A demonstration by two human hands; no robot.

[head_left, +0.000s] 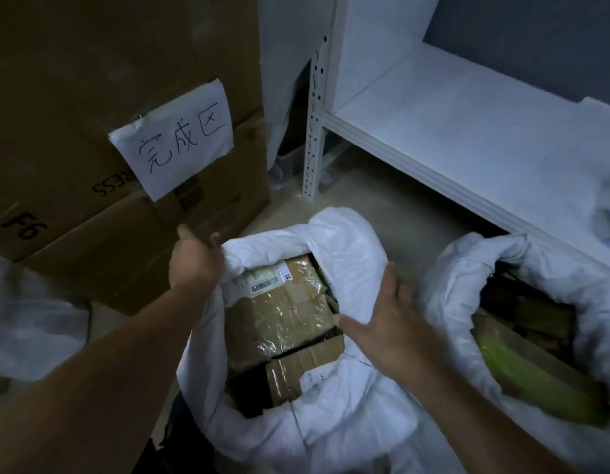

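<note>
Holding open the sack [348,241] on the floor [375,200], full of parcels [296,366]. Gripping its left rim with left hand [194,260], fingers [215,240] curled; pressing right rim with right hand [396,323], fingers straight, spread. Next, likely: keep mouth wide, lift the top parcel [279,302].

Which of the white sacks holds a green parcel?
The right sack, below the white shelf: a long green parcel lies in its mouth. The middle sack shows only brown taped boxes.

Single head-worn wide-angle view, facing forward and steeply down, close above white sack [348,241], shelf [450,124] at right
</note>
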